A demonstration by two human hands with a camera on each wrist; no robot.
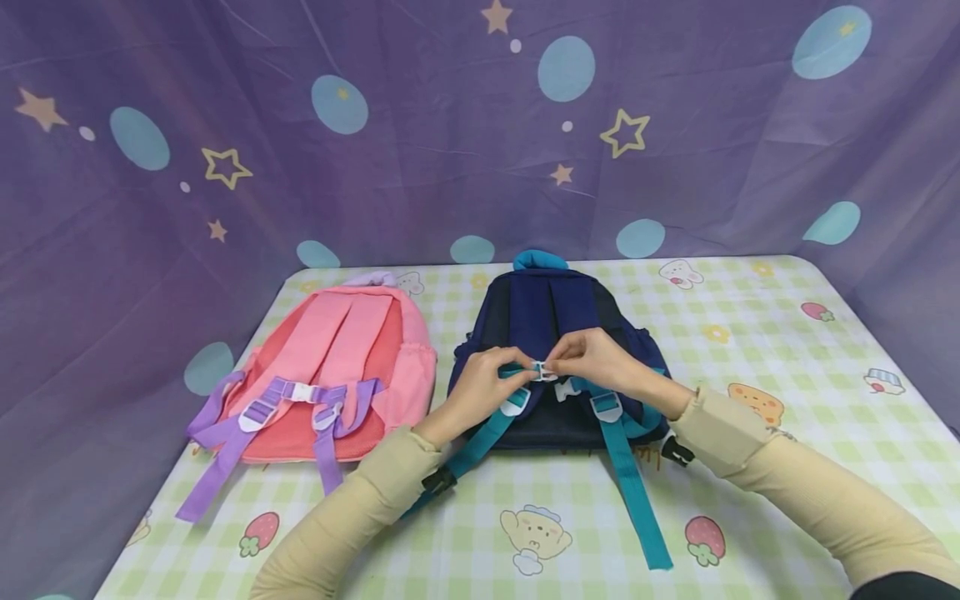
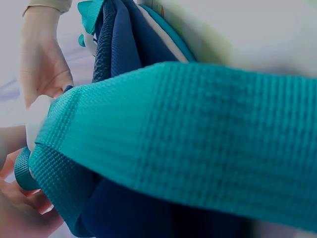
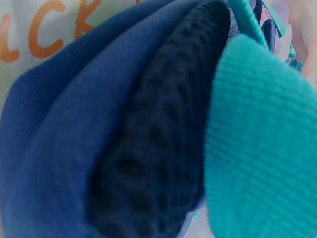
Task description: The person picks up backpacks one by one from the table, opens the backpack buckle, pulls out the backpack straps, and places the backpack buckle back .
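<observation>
A navy backpack [image 1: 553, 304] with teal straps lies back side up. Above its middle, my left hand [image 1: 486, 385] pinches a white plastic buckle [image 1: 542, 372] from the left. The fingertips of my right hand [image 1: 596, 358] pinch the same buckle from the right. Another white buckle piece [image 1: 566, 389] shows just below the right hand. In the left wrist view, a teal strap [image 2: 198, 134] covers much of the scene, with white plastic [image 2: 35, 121] at its end. Dark padded fabric [image 3: 109, 129] fills most of the right wrist view, hiding the fingers' work.
To the left lies a pink backpack [image 1: 341, 350] with purple straps and a fastened white buckle [image 1: 303, 392]. A loose teal strap end [image 1: 647, 525] trails toward the front. Black clips [image 1: 677, 452] lie beside the navy bag. Behind the checked tablecloth [image 1: 780, 350] hangs a purple curtain [image 1: 450, 167].
</observation>
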